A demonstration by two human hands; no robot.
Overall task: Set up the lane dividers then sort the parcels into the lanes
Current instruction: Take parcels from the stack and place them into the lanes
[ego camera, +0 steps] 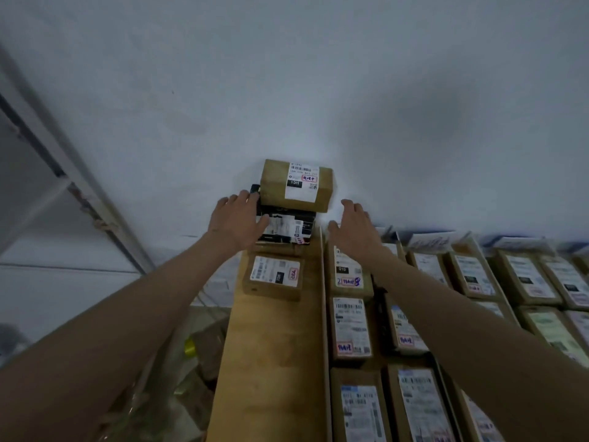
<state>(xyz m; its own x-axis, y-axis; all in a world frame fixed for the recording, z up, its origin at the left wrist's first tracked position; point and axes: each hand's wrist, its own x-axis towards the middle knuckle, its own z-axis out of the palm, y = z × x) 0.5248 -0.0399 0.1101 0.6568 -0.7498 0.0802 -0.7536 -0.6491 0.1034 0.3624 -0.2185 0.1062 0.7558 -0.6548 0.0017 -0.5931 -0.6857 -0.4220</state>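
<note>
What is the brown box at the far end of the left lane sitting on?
The brown box sits on a black parcel with white labels, which the left hand touches. The parcel's back is hidden under the box; whether anything lies beneath it cannot be seen.

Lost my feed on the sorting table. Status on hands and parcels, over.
Left hand open, touching black parcel. Right hand open, holding nothing. Brown box stacked on black parcel at wall. Divider upright; nothing blocking.
</note>
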